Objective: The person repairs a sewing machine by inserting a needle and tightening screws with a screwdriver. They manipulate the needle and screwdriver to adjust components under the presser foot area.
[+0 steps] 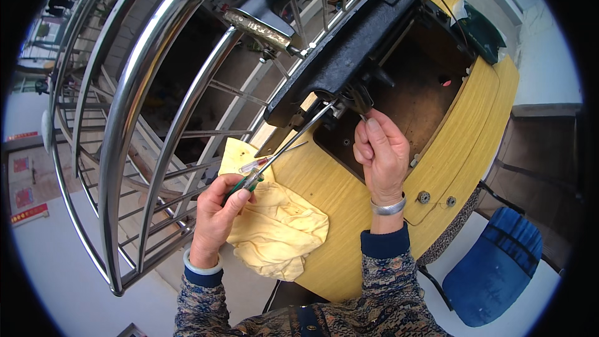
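Observation:
My left hand [218,215] is closed round the green handle of a long screwdriver [290,143]. Its shaft slants up to the right, and the tip reaches the metal mechanism under a black sewing machine [349,50], which is tipped back on its table. Close to that mechanism, the thumb and forefinger of my right hand [382,146] are pinched together. What sits between them is too small to make out. Beside my left hand, a second screwdriver with a clear handle [253,165] lies on a crumpled yellow cloth [281,228].
A yellow wood-grain table [343,237] carries the machine over a dark open well [412,100]. Two small metal bobbins [424,197] with thread lie at the right. Curved steel railings [140,81] rise close on the left. A blue chair [496,268] stands at the lower right.

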A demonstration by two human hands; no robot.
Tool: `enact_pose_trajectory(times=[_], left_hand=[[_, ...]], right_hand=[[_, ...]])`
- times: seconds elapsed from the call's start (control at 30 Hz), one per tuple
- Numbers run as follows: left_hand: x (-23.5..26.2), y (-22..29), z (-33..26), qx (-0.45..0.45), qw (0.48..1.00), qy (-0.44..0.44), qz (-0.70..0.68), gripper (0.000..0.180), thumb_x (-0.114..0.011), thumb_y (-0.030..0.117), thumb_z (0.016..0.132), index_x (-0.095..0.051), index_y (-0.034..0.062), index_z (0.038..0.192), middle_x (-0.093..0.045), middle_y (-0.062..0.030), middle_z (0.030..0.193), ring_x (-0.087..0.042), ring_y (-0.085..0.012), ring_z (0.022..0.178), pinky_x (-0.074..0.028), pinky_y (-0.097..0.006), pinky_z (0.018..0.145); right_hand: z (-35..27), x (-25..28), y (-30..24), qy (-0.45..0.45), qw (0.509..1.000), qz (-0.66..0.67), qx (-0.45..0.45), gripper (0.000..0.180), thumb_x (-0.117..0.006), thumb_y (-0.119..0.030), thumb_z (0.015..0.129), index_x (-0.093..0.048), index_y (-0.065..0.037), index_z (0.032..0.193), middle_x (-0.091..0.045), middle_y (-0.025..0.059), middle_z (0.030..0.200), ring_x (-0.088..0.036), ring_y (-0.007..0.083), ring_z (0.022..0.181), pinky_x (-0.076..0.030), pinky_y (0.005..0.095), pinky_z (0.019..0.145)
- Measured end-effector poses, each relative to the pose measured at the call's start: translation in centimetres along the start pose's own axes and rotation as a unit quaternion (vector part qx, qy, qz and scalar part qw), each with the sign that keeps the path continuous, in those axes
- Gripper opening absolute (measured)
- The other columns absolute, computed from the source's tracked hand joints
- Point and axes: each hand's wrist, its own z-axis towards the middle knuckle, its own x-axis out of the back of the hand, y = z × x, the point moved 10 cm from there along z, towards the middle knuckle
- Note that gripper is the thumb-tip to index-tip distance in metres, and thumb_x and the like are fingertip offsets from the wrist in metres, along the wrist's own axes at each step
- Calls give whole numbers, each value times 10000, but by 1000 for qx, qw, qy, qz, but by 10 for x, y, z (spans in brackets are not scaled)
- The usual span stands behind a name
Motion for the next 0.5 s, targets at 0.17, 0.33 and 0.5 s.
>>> enact_pose_trajectory(times=[0.17, 0.33, 0.5], left_hand=[[-14, -23, 4, 107, 964, -44, -239, 255, -696, 192, 922, -583, 31, 1085, -577, -22, 745, -412, -47, 552, -287, -178, 463], [-15, -19, 12, 76, 961, -49, -262, 365, -776, 161, 840, -549, 53, 1105, -578, -24, 753, -419, -44, 536, -278, -182, 428], [-7, -17, 17, 76, 963, -24, -259, 257, -739, 27, 834, -568, 41, 1026, -613, -38, 772, -430, -48, 500, -297, -178, 420]], right_hand=[[0, 0, 0, 1, 1000, 3, 0, 279, -532, -113, 1015, -583, 26, 1252, -497, 11, 772, -384, 54, 594, -291, 181, 476], [0, 0, 0, 3, 1000, 4, -2, 278, -532, -115, 1016, -586, 27, 1249, -497, 9, 772, -384, 52, 594, -287, 181, 475], [0, 1, -1, 8, 1000, 10, 3, 306, -539, -122, 1013, -586, 62, 1253, -541, 2, 792, -399, 29, 582, -309, 178, 478]])
